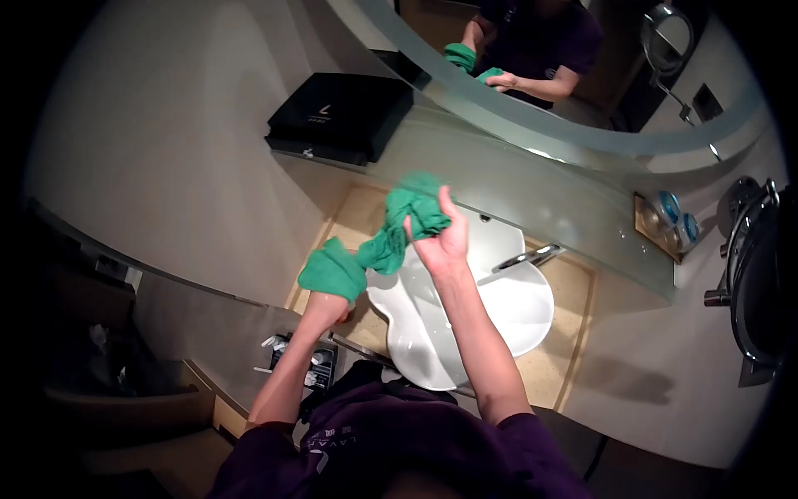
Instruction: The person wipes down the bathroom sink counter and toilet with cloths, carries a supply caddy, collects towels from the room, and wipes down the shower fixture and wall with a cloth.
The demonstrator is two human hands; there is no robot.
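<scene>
A bunched green cloth [384, 248] stretches between my two hands above the left side of the white sink basin [416, 337]. One end of the cloth wraps over my left hand [334, 303] and hides its fingers; the wrist shows below. My right hand [446, 243] is closed around the other, crumpled end, its thumb pointing up. The far part of the cloth near this hand is slightly blurred. Both hands and the cloth also appear in the mirror [353, 12] above.
A black box [341, 116] rests at the left of the glass shelf [532, 187]. Small jars stand on a tray [657, 229] at its right end. The chrome faucet [529, 258] juts over the basin. A black hair-dryer-like wall fixture [761, 274] is at right, a dark tray [320, 366] lower left.
</scene>
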